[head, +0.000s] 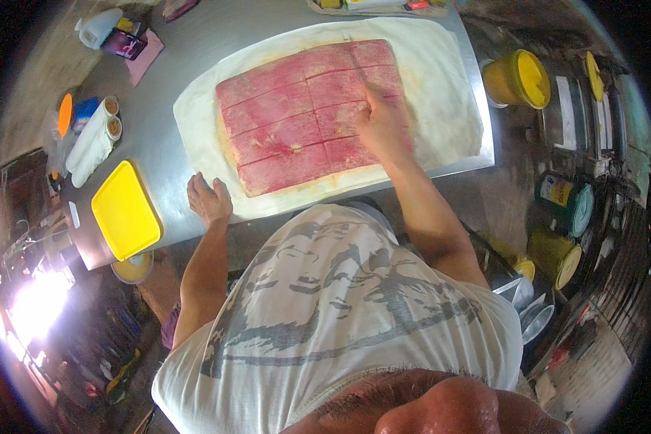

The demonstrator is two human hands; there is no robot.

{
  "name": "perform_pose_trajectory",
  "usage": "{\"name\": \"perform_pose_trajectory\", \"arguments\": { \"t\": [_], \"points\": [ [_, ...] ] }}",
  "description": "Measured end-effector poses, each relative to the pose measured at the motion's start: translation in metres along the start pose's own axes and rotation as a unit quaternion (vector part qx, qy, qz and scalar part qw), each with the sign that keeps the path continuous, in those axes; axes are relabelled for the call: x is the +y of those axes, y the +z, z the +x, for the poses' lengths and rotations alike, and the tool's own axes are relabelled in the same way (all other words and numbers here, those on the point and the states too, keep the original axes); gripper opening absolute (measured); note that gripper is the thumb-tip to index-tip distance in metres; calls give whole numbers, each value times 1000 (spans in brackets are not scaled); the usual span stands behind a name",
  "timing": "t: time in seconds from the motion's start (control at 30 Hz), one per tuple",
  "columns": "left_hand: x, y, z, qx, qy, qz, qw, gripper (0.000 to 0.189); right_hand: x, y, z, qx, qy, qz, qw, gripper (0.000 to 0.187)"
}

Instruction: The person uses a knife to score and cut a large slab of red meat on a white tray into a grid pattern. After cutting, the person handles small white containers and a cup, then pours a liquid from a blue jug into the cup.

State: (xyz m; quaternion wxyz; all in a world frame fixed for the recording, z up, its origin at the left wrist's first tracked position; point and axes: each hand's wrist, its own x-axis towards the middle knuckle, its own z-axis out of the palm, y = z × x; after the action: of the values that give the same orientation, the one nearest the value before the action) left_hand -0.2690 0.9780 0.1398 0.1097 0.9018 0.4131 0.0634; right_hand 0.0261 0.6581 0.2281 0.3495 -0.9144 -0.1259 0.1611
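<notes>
A flat rectangular pink-red slab, perhaps cake or dough (pixel 282 119), lies on a stained white cloth (pixel 439 59) over a metal table (pixel 168 114). Several straight lines cross its top, dividing it into rectangles. Over the slab's right part is my right hand (pixel 381 127), with the index finger stretched toward the far edge and the other fingers curled. A thin dark line runs on from the fingertip; whether it is a blade or a cut cannot be told. My left hand (pixel 210 199) rests on the cloth's near left corner, fingers slightly apart, holding nothing visible.
On the table's left stand a yellow tray (pixel 126 211), rolled white cloths (pixel 95 138) and, farther back, a white jug (pixel 100 28) beside a phone (pixel 125 44). Beyond the right edge are a yellow-lidded bucket (pixel 529 80) and a green-lidded container (pixel 580 210).
</notes>
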Motion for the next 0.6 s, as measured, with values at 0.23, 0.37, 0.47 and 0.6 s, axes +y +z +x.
{"name": "perform_pose_trajectory", "arguments": {
  "t": [0.23, 0.37, 0.47, 0.6],
  "points": [
    [-2, 3, 0, 3, 3, -10, 1000, 63, -14, -6, 10, 1, 3, 4, 1000, 56],
    [-2, -1, 0, -1, -6, -6, 1000, 63, -15, -7, 2, 23, -19, 13, 999, 57],
    [-2, 0, -1, -1, -4, -5, 1000, 64, -20, -10, 6, 6, -12, -16, 1000, 58],
    [-2, 2, 1, -8, -12, 8, 1000, 64, -7, 7, 29, 41, -45, -43, 997, 58]
  ]
}}
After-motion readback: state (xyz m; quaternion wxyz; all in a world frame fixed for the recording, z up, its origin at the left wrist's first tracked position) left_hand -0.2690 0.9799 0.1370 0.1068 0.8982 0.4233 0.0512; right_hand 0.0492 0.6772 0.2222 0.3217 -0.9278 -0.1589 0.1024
